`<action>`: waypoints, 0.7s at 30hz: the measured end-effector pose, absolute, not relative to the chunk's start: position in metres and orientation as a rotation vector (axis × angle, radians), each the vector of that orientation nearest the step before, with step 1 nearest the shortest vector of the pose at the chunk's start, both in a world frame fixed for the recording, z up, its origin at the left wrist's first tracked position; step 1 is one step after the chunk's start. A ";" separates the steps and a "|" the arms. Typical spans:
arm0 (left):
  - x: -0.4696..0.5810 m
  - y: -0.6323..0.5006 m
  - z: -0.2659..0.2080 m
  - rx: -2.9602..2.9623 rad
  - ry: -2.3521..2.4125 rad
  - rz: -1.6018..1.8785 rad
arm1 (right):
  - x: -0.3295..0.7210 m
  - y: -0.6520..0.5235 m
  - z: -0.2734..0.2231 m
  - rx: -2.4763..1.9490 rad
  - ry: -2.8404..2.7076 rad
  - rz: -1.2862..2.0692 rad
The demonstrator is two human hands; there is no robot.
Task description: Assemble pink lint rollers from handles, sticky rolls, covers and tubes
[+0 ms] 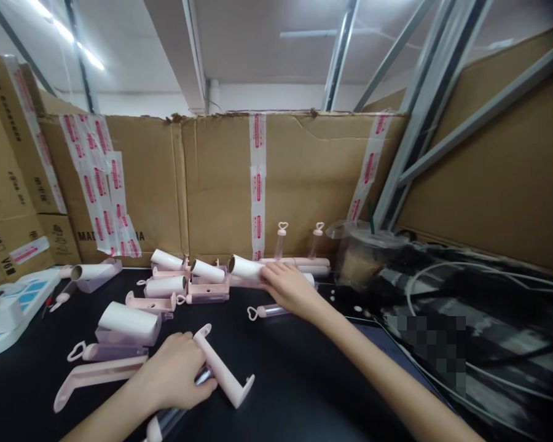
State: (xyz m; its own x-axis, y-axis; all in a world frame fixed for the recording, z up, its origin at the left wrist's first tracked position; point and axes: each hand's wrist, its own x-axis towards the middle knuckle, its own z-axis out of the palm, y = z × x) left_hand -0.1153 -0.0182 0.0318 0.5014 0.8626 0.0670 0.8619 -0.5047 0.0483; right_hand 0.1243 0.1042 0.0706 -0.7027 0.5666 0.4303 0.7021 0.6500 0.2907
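Note:
My left hand (179,371) is closed round a clear plastic tube (168,422) with a pink end, low in the view. A pink bracket (223,371) with bent ends lies slanted against its fingers; whether the hand grips that too is hidden. Farther off, my right hand (288,288) has its fingers on the right end of a white roll (246,267), whose cardboard core faces left. Below that hand lies a clear tube with a heart-shaped loop (253,314). Left of my left hand are another white roll (128,319) on a clear case and a pink bracket (96,373).
Several white rolls (166,286), pink brackets and clear tubes lie along the back of the black table (295,380). Two looped tubes (281,242) stand upright by the cardboard wall (221,184). At right are a lidded plastic cup (362,258) and a white cable (410,285).

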 end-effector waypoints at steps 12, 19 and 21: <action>-0.112 -0.018 0.052 2.497 1.842 0.329 | 0.117 0.073 0.054 -1.007 -2.583 -0.214; -0.093 0.010 0.058 2.352 1.436 0.988 | 0.095 0.099 0.047 -0.860 -2.577 0.033; -0.092 0.015 0.050 2.171 1.303 1.184 | 0.094 0.099 0.050 -0.834 -2.543 0.071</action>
State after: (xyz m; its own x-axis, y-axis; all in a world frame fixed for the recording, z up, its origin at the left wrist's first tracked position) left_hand -0.0918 0.0152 0.0499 0.2302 0.8464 0.4802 0.5589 -0.5190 0.6468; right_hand 0.0940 0.0985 0.0497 -0.7104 0.5721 0.4099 0.5483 0.8150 -0.1874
